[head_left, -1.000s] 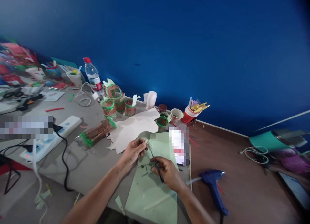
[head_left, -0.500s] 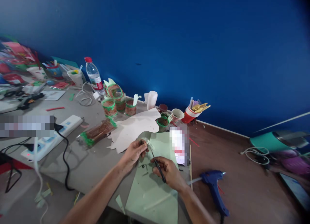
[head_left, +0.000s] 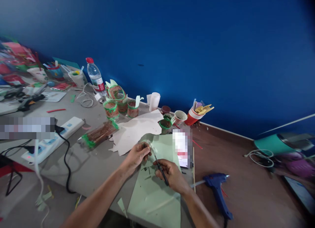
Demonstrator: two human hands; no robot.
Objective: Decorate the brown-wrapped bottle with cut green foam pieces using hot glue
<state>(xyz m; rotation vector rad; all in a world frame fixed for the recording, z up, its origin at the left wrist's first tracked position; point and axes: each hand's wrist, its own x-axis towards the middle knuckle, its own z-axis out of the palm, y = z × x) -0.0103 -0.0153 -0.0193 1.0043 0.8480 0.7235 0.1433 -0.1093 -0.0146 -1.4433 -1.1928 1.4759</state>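
Observation:
My left hand [head_left: 140, 153] pinches a small pale paper piece [head_left: 152, 147] between thumb and fingers; most of the piece is hidden or too small to make out. My right hand [head_left: 170, 174] is closed around dark-handled scissors [head_left: 160, 170], seen nearly edge-on. Their thin blades point up and left, meeting the paper at my left fingertips. Both hands are over a light green sheet [head_left: 157, 205] at the table's edge. Small dark scraps [head_left: 147, 170] lie on that sheet between my wrists. Just beyond my left hand is a torn-edged white sheet [head_left: 137, 131].
Behind the sheets stand brown-and-green decorated jars [head_left: 112, 109], a water bottle [head_left: 95, 77] and a red cup of yellow utensils [head_left: 194, 116]. A blue glue gun [head_left: 218, 192] lies right of my forearm. To the left are a power strip [head_left: 73, 124] and cables.
Hardly anything differs. My left fingertips have shifted very slightly to the right with the paper piece; the scissors and my right hand keep their place.

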